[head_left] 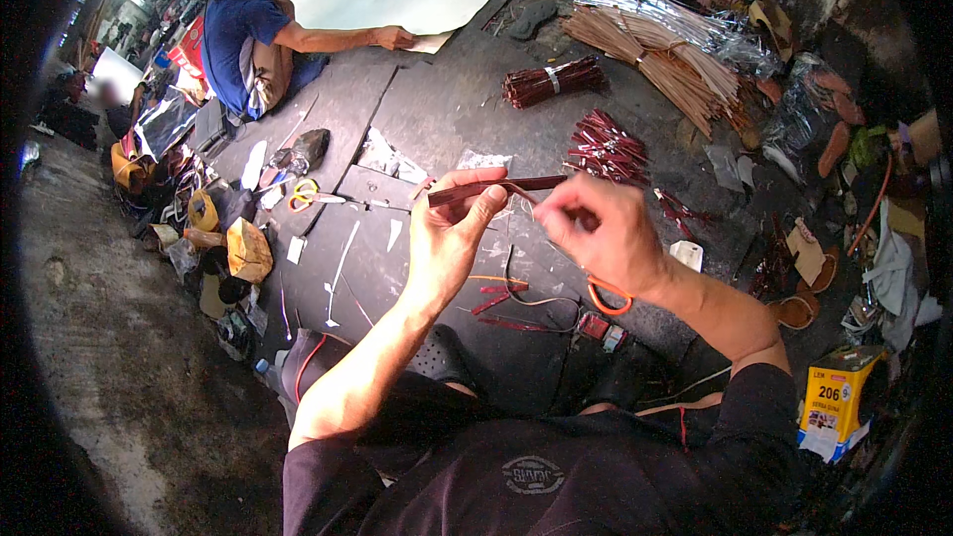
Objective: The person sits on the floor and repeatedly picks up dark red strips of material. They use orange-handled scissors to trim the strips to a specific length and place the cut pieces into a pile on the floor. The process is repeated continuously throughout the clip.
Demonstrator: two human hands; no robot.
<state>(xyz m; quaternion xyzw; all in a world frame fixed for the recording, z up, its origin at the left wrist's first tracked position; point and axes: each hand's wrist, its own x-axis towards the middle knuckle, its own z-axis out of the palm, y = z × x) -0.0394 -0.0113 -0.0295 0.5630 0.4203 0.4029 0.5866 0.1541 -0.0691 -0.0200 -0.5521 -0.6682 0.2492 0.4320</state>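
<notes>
My left hand (452, 233) is raised over the board, its thumb and fingers closed on a flat bundle of dark red-brown strips (457, 195). The bundle points right, toward my right hand (606, 228), which is slightly blurred with its fingers curled. A thin strip (520, 193) runs from beside my left thumb to the right fingertips, which seem to pinch it. Below the right hand shows an orange loop handle (611, 310); whether it hangs from the hand or lies on the board I cannot tell. Loose red strips (496, 300) lie beneath.
Tied dark red bundles (553, 82) and a pile of short red strips (608, 147) lie ahead. Brown strips (645, 50) are heaped far right. Yellow-handled scissors (304, 196) lie left. A yellow box (836, 399) stands near right. A co-worker (248, 40) sits by a white sheet (397, 2).
</notes>
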